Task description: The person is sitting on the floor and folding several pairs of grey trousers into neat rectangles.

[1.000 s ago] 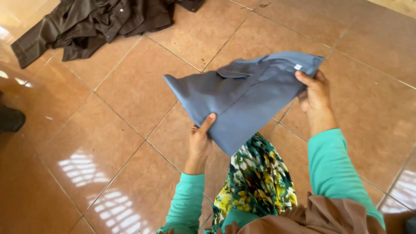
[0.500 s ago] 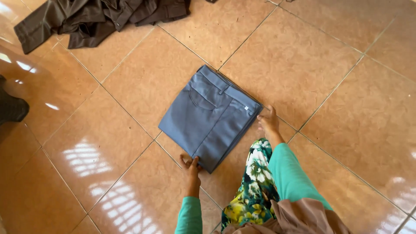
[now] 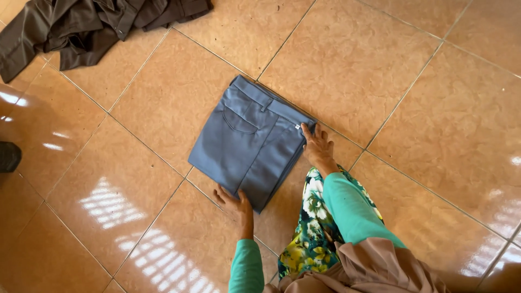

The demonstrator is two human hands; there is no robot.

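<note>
At nine o'clock a dark shoe [image 3: 9,156] sits at the frame's edge; at eleven o'clock a heap of dark brown clothes [image 3: 81,24] lies crumpled on the tiled floor [image 3: 434,108]; at the centre the folded blue-grey trousers [image 3: 247,141] lie flat, back pocket up, waistband toward one o'clock. The left hand [image 3: 234,202] rests at the bundle's six o'clock corner, fingers spread and flat on the tile, touching the cloth edge and gripping nothing; the right hand [image 3: 317,147] lies at its three o'clock edge, fingers spread, pressing the fold near the waistband.

The step in hand looks like squaring the finished fold; the next move would seem to call for an even press along the edges so the layers stay aligned.

A second ago the trousers hung in the air between both hands, pinched at two corners; half a second ago they were already down; now the hands only steady them.
</note>
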